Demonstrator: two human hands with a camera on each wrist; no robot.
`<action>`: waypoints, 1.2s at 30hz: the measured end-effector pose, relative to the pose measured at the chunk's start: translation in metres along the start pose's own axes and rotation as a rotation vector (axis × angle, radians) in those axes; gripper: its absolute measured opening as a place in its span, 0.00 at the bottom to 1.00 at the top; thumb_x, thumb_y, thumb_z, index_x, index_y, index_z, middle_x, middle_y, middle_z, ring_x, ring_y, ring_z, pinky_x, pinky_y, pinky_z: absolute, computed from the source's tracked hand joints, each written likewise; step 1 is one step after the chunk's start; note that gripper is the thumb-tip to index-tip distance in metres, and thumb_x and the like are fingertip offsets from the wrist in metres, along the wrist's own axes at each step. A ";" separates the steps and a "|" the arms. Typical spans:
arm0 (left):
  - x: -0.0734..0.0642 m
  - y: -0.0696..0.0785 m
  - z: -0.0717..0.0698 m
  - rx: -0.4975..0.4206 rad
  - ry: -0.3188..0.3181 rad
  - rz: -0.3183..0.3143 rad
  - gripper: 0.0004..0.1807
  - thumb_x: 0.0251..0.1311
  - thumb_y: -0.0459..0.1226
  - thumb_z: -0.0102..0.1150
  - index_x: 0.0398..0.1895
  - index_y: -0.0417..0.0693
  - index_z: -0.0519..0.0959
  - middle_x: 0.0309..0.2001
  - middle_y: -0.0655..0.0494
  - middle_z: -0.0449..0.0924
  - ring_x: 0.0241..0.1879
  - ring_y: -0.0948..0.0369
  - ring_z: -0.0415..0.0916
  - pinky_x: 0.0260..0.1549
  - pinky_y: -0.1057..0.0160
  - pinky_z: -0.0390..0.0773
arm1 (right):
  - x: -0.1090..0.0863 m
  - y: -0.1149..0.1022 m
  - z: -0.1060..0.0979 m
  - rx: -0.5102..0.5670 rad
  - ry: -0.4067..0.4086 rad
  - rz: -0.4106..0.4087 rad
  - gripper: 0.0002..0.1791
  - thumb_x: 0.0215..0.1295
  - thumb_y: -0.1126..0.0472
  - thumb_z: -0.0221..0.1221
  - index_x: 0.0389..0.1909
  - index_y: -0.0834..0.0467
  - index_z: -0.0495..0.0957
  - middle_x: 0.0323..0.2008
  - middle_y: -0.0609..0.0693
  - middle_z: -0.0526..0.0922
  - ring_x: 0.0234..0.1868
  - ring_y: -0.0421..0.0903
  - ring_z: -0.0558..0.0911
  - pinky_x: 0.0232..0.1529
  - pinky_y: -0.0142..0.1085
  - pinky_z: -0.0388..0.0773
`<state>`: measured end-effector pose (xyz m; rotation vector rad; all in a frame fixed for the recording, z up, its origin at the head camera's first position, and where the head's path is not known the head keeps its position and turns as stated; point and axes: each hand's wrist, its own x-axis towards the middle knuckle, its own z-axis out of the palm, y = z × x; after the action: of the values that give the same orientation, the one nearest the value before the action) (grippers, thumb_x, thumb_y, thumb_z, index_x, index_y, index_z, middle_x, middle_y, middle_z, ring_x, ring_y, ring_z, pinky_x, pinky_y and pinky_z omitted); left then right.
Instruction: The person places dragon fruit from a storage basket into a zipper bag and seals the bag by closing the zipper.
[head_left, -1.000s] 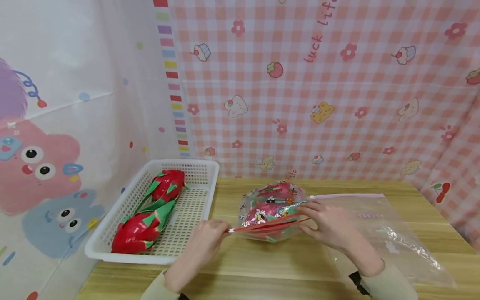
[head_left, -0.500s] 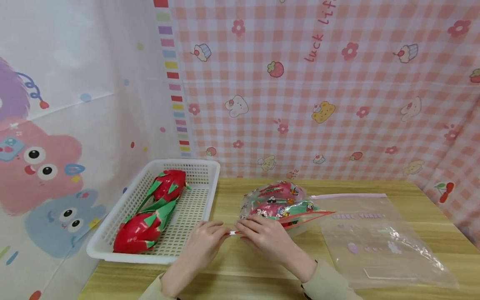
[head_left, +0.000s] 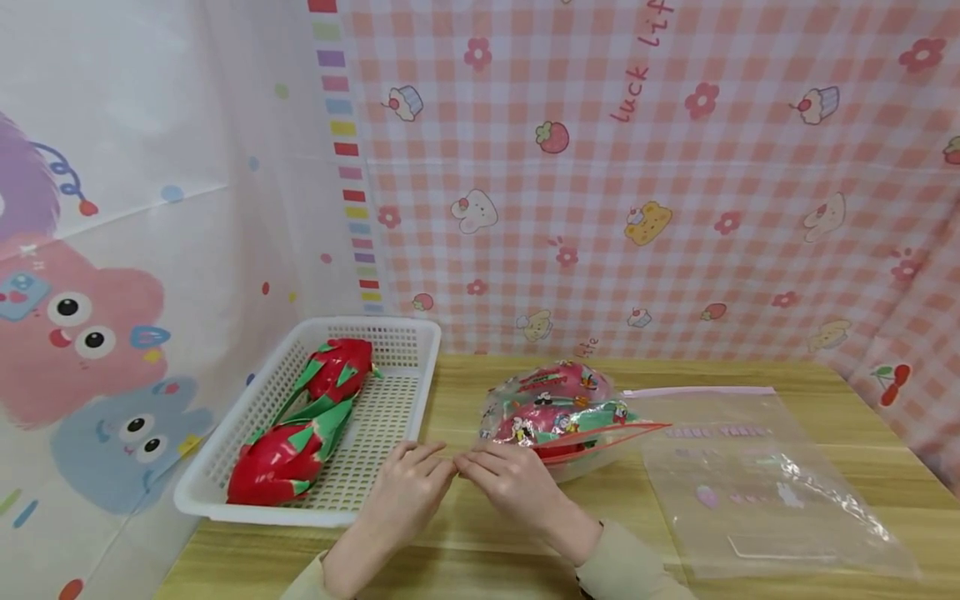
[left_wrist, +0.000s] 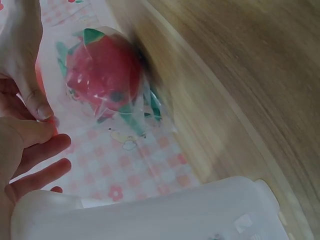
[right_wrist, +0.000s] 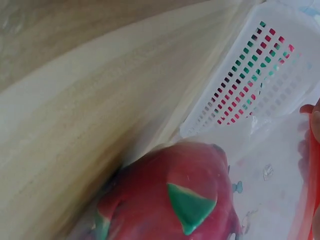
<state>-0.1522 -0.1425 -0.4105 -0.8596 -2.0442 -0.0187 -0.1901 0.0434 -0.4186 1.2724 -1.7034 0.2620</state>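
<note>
A clear printed zip bag (head_left: pixel 555 417) lies on the table with red-and-green dragon fruits (right_wrist: pixel 175 195) inside; they look like toys. Along its near edge runs a red zip strip (head_left: pixel 611 435), its two lips parted toward the right end. My left hand (head_left: pixel 408 487) pinches the strip's left end between thumb and forefinger, its other fingers loose in the left wrist view. Fingertip to fingertip with it, my right hand (head_left: pixel 517 492) grips the strip too. Fingers hide the white slider.
Left of the bag stands a white perforated basket (head_left: pixel 420 383) holding two more dragon fruits (head_left: pixel 277 467). A flat clear bag with a pink zip edge (head_left: pixel 701 391) lies on the wooden table (head_left: pixel 480 550) at right. Printed cloths hang behind and at the left.
My right hand has let go near the strip's right side and moved left to meet my left hand. The white slider, visible half a second ago between the hands, is now covered.
</note>
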 end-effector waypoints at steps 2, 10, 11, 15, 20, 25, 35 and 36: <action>0.000 0.000 0.000 0.002 -0.007 0.001 0.04 0.46 0.38 0.64 0.22 0.49 0.80 0.25 0.59 0.86 0.36 0.61 0.85 0.36 0.62 0.77 | 0.000 0.000 -0.001 0.012 -0.018 -0.001 0.08 0.52 0.61 0.65 0.34 0.55 0.87 0.32 0.44 0.88 0.35 0.37 0.85 0.40 0.28 0.81; 0.002 0.003 0.001 -0.008 -0.014 0.006 0.04 0.42 0.38 0.68 0.23 0.51 0.82 0.25 0.60 0.86 0.36 0.62 0.85 0.34 0.63 0.76 | -0.003 0.002 -0.008 0.020 -0.061 -0.009 0.07 0.49 0.61 0.67 0.32 0.53 0.86 0.31 0.42 0.88 0.34 0.36 0.85 0.39 0.26 0.81; 0.002 0.003 0.002 -0.007 -0.015 0.007 0.04 0.42 0.38 0.68 0.23 0.51 0.82 0.25 0.60 0.86 0.36 0.62 0.85 0.34 0.63 0.76 | -0.004 0.003 -0.009 0.027 -0.070 -0.002 0.08 0.48 0.61 0.67 0.32 0.53 0.86 0.31 0.42 0.88 0.34 0.36 0.85 0.39 0.26 0.81; 0.003 0.004 0.003 -0.003 -0.028 0.001 0.05 0.43 0.38 0.68 0.20 0.51 0.80 0.25 0.60 0.86 0.36 0.62 0.85 0.34 0.63 0.76 | -0.009 0.008 -0.015 0.058 -0.104 0.034 0.08 0.47 0.62 0.68 0.32 0.54 0.86 0.32 0.43 0.88 0.34 0.36 0.85 0.39 0.25 0.80; 0.002 0.003 0.003 -0.002 -0.031 -0.004 0.10 0.40 0.36 0.70 0.16 0.51 0.75 0.22 0.60 0.85 0.35 0.62 0.85 0.33 0.63 0.76 | -0.022 0.018 -0.028 0.091 -0.096 0.071 0.06 0.51 0.64 0.65 0.32 0.55 0.85 0.32 0.44 0.88 0.34 0.37 0.85 0.38 0.26 0.81; 0.002 0.003 0.004 -0.014 -0.023 -0.001 0.08 0.40 0.36 0.68 0.17 0.51 0.76 0.22 0.60 0.86 0.35 0.61 0.86 0.32 0.63 0.76 | -0.037 0.032 -0.045 0.075 -0.054 0.069 0.14 0.70 0.62 0.50 0.32 0.56 0.84 0.31 0.45 0.88 0.33 0.39 0.86 0.36 0.29 0.82; 0.002 0.003 0.003 -0.016 -0.028 0.010 0.08 0.41 0.36 0.67 0.17 0.50 0.76 0.23 0.60 0.86 0.35 0.61 0.85 0.33 0.63 0.76 | -0.070 0.059 -0.080 0.041 -0.013 0.087 0.22 0.74 0.60 0.44 0.30 0.61 0.84 0.30 0.50 0.88 0.32 0.44 0.85 0.36 0.32 0.81; 0.002 0.002 0.003 -0.016 -0.029 0.011 0.08 0.41 0.36 0.68 0.17 0.50 0.76 0.23 0.59 0.86 0.35 0.61 0.85 0.33 0.63 0.76 | -0.073 0.062 -0.084 0.039 -0.003 0.093 0.21 0.74 0.60 0.44 0.30 0.62 0.84 0.30 0.50 0.88 0.32 0.44 0.85 0.36 0.32 0.81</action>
<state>-0.1535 -0.1387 -0.4116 -0.8860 -2.0685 -0.0169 -0.1952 0.1706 -0.4106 1.2242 -1.7700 0.3496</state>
